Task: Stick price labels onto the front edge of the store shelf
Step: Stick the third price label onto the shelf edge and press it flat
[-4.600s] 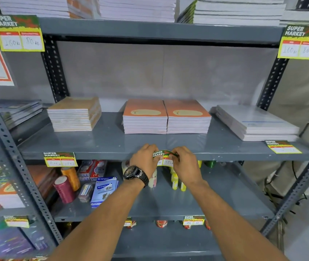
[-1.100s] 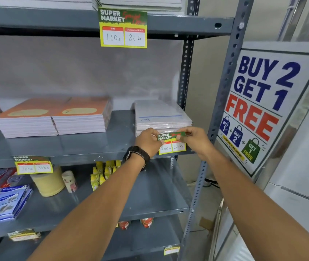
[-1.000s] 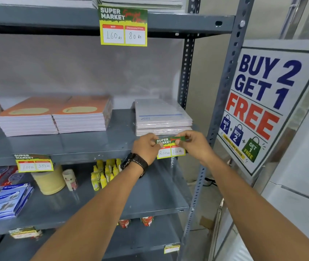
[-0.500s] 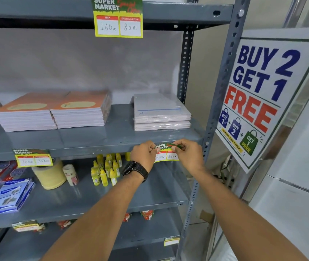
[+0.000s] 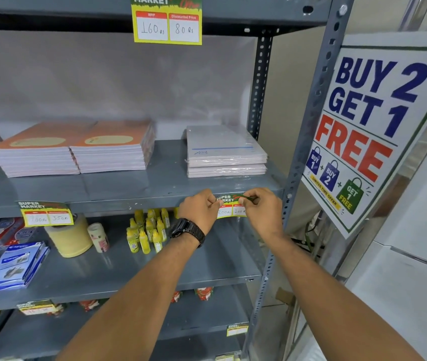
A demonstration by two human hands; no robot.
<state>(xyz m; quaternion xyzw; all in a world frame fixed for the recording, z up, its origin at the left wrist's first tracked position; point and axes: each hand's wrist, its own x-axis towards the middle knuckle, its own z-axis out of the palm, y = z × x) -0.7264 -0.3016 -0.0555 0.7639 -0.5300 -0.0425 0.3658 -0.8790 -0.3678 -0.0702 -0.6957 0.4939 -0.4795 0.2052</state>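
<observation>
A green and yellow price label [image 5: 229, 207] reading 200 and 100 lies against the front edge of the grey middle shelf [image 5: 139, 201], near its right end. My left hand [image 5: 198, 209], with a black watch on the wrist, pinches the label's left side. My right hand [image 5: 260, 208] pinches its right top corner. The label's green top strip folds over the shelf lip. Another label [image 5: 47, 214] hangs on the same edge further left, and one [image 5: 167, 22] hangs from the shelf above.
Stacks of orange notebooks [image 5: 74, 149] and wrapped white pads [image 5: 225, 152] sit on the middle shelf. Below are yellow bottles [image 5: 146, 230], tape rolls [image 5: 69, 237] and blue packs [image 5: 16, 265]. The grey upright post [image 5: 308, 142] and a "Buy 2 Get 1 Free" sign [image 5: 371, 131] stand right.
I moved from the shelf's middle to its right end. Over the last second both hands brought the label down from in front of the white pads onto the shelf's front edge.
</observation>
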